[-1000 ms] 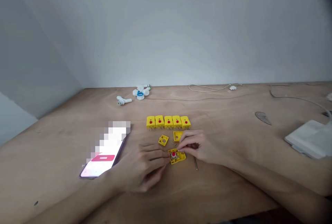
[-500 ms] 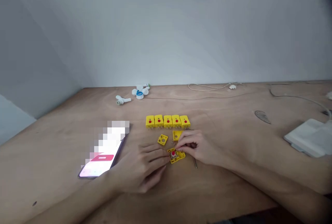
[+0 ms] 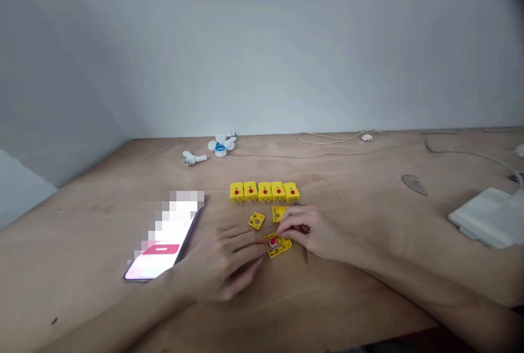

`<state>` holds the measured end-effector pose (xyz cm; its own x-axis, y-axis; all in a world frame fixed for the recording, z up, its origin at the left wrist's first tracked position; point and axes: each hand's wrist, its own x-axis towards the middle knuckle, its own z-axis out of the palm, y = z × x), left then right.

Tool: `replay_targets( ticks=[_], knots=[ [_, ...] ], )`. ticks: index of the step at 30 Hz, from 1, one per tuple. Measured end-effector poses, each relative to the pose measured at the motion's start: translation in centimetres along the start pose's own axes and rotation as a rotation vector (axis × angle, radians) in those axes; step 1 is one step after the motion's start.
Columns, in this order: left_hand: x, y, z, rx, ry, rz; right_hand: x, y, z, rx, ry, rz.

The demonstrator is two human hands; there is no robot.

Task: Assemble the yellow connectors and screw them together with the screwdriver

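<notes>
An opened yellow plug-like housing (image 3: 280, 253) with a red round button (image 3: 273, 242) and small inner parts lies on the table. My left hand (image 3: 233, 257) rests flat at its left side, fingers stretched out and fingertips against its edge, thumb apart. My right hand (image 3: 301, 226) is pinched at the upper edge; what its fingertips hold is hidden. A thin metal rod (image 3: 305, 257) sticks out below this hand, and I cannot tell whether the hand holds it. Behind are a yellow cover (image 3: 279, 214), partly covered by my right hand, and a small yellow plate (image 3: 257, 221) with a hole.
Several yellow plug-like blocks (image 3: 264, 192) with red buttons and metal pins stand in a row behind. A lit phone (image 3: 164, 249) lies left. White pipe-like fittings (image 3: 221, 145) and a thin cord (image 3: 327, 139) are near the wall. A white device (image 3: 487, 216) sits right.
Both hands stay almost where they were at the housing. The visible end of the metal rod has shifted slightly left.
</notes>
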<state>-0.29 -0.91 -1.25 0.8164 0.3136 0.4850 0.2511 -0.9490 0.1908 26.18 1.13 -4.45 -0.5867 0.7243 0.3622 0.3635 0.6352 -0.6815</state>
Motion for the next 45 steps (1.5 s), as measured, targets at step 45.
replay_targets(
  ticks=[45],
  knots=[
    [0.3, 0.7, -0.1, -0.174, 0.086, -0.581, 0.0, -0.6, -1.3, -0.232, 0.1, -0.222]
  ],
)
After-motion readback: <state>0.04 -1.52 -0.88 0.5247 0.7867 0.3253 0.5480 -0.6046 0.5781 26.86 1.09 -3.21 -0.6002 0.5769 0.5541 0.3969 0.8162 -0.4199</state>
